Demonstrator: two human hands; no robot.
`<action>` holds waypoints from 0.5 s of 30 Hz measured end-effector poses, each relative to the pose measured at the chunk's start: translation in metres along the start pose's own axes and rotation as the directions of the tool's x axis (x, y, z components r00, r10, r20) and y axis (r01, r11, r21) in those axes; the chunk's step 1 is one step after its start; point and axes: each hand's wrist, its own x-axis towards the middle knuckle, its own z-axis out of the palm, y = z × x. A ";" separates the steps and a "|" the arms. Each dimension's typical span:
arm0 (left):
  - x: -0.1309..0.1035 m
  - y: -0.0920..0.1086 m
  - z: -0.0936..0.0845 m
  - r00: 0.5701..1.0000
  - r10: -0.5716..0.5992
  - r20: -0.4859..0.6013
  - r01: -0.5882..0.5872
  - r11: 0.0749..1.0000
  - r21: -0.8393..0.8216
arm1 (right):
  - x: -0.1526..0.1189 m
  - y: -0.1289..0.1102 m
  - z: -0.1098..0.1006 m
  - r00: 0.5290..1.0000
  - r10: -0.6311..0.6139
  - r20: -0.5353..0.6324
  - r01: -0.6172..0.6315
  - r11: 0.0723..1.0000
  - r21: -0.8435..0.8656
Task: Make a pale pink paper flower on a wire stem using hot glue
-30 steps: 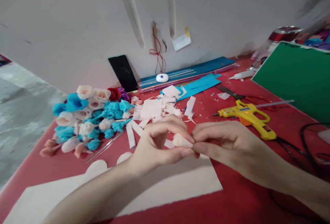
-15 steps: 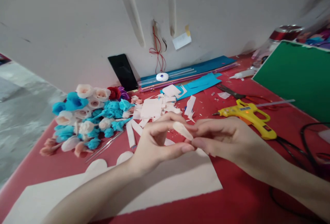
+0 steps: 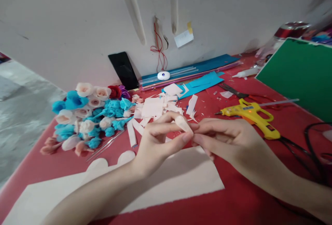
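Between my fingertips is a small cream crepe paper petal point(image 3: 183, 124), rolled narrow toward its lower end. My left hand point(image 3: 162, 138) pinches it with thumb and index finger. Thumb and fingers of my right hand point(image 3: 223, 138) are closed at the petal's lower tip, against the left fingertips. Below both hands lies a large cream paper sheet point(image 3: 181, 176), with two rounded paper petals point(image 3: 126, 157) at its far edge. Pale paper scraps point(image 3: 152, 107) are scattered just beyond my left hand.
Paper flowers point(image 3: 88, 114) are heaped at left. A yellow glue gun point(image 3: 255, 116) and pliers point(image 3: 233, 91) lie at right, near a green board point(image 3: 298, 76). A black phone point(image 3: 123, 71) leans on the wall beside blue paper point(image 3: 204, 84) and a white oval device point(image 3: 163, 75).
My left thumb has moved up onto the petal's lower end, and the two hands' fingertips have come closer together. The view has shifted slightly.
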 end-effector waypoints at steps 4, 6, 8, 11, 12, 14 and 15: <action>-0.001 -0.001 0.000 1.000 0.005 -0.011 -0.005 1.000 0.013 | 0.000 0.001 0.000 1.000 0.015 -0.002 -0.015 1.000 -0.001; -0.001 -0.002 -0.001 1.000 -0.005 -0.010 0.005 1.000 -0.013 | 0.000 0.001 -0.001 1.000 0.002 0.010 -0.002 0.999 0.037; 0.000 -0.003 -0.002 1.000 -0.006 0.004 0.006 0.999 -0.036 | -0.001 0.000 -0.002 1.000 -0.004 0.024 0.002 0.998 0.062; 0.002 -0.004 -0.004 0.999 0.009 0.045 -0.007 0.999 -0.037 | -0.002 -0.001 -0.003 1.000 0.005 0.024 -0.006 0.999 0.052; 0.002 -0.003 -0.004 0.998 0.005 0.056 -0.003 0.999 -0.036 | -0.002 -0.001 -0.003 1.000 0.001 0.023 -0.002 0.999 0.045; 0.003 -0.002 -0.004 0.998 -0.010 0.064 0.012 1.000 -0.026 | -0.001 -0.001 -0.003 1.000 -0.010 0.021 0.009 0.999 0.036; 0.002 -0.002 -0.003 0.998 -0.018 0.058 0.019 1.000 -0.016 | 0.000 0.000 -0.002 1.000 -0.014 0.018 0.013 0.999 0.031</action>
